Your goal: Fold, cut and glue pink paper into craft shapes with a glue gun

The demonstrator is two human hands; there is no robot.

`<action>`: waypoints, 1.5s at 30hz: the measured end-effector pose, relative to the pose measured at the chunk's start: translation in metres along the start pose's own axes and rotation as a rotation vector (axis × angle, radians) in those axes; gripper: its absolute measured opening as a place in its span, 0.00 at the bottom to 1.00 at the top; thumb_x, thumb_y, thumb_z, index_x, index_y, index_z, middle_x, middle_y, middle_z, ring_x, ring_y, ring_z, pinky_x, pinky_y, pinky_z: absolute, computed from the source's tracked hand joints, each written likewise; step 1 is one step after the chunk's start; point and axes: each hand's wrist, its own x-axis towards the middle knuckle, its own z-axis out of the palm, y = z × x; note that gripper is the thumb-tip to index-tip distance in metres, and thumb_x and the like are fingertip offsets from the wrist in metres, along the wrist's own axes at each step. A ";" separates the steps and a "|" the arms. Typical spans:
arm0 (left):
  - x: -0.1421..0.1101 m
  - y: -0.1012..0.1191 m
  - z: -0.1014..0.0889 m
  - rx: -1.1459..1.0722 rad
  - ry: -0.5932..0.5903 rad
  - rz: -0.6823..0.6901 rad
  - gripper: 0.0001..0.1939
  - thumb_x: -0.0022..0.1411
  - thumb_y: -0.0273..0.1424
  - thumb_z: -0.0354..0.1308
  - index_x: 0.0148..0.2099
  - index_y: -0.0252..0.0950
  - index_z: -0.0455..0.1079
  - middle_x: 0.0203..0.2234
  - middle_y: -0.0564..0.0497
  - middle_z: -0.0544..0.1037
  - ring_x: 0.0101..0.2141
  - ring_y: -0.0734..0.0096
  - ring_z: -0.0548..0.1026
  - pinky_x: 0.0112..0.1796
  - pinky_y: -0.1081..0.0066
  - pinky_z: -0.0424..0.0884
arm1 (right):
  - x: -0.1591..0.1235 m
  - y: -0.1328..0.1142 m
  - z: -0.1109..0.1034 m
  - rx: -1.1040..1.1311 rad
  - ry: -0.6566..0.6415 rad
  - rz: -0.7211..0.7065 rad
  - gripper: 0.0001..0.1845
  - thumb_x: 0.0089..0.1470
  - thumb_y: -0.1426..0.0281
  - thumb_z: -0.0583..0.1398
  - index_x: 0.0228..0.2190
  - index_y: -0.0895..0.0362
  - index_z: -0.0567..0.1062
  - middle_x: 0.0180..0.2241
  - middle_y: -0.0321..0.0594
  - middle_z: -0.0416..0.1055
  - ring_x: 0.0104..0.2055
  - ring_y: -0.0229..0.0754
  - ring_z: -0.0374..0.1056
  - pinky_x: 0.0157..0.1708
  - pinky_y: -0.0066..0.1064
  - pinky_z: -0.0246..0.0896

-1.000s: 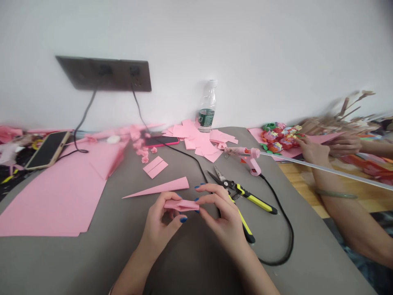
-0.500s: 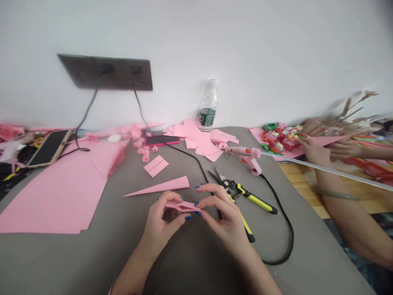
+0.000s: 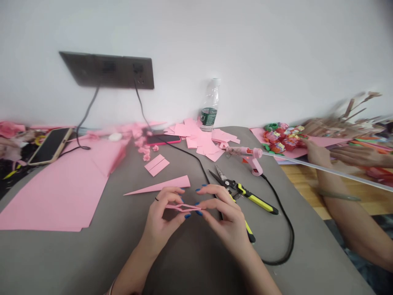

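My left hand [image 3: 162, 223] and my right hand [image 3: 224, 217] both pinch a small folded piece of pink paper [image 3: 181, 207], seen nearly edge-on, just above the grey table [image 3: 123, 254]. Thumbs and fingertips with blue nails close on its two ends. Just beyond my hands lies a long pink paper triangle [image 3: 162, 186]. Black and yellow snips [image 3: 245, 196] lie right of my right hand, partly under it.
A pink glue gun [image 3: 250, 157] with a black cord [image 3: 285, 229] lies behind the snips. Large pink sheets [image 3: 58, 192] cover the left; cut pink squares [image 3: 202, 141], a bottle [image 3: 210, 104] and two phones sit further back. Another person's arms [image 3: 340, 205] work at the right.
The folded pink paper has turned flatter, now seen almost edge-on between my fingers. My hands stayed in place. The other person's hands shifted slightly at the right.
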 end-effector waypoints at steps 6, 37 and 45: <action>0.002 0.003 0.000 -0.091 -0.029 0.032 0.08 0.62 0.32 0.67 0.41 0.39 0.72 0.40 0.47 0.78 0.39 0.64 0.78 0.35 0.71 0.73 | 0.000 -0.001 0.002 0.012 -0.023 -0.002 0.06 0.60 0.73 0.63 0.33 0.50 0.78 0.41 0.41 0.79 0.48 0.50 0.73 0.48 0.47 0.69; 0.001 0.008 -0.001 -0.027 -0.086 0.160 0.04 0.64 0.27 0.65 0.41 0.40 0.74 0.34 0.52 0.76 0.34 0.72 0.75 0.37 0.74 0.70 | 0.002 -0.009 0.004 0.050 -0.109 -0.029 0.09 0.59 0.78 0.62 0.32 0.50 0.73 0.31 0.35 0.77 0.38 0.44 0.72 0.42 0.40 0.64; 0.001 0.003 -0.002 -0.141 0.018 0.076 0.11 0.59 0.30 0.70 0.42 0.40 0.72 0.35 0.52 0.74 0.36 0.69 0.73 0.36 0.72 0.70 | -0.001 -0.005 0.001 0.079 -0.039 -0.013 0.09 0.59 0.78 0.62 0.32 0.51 0.74 0.30 0.34 0.76 0.36 0.43 0.71 0.41 0.40 0.63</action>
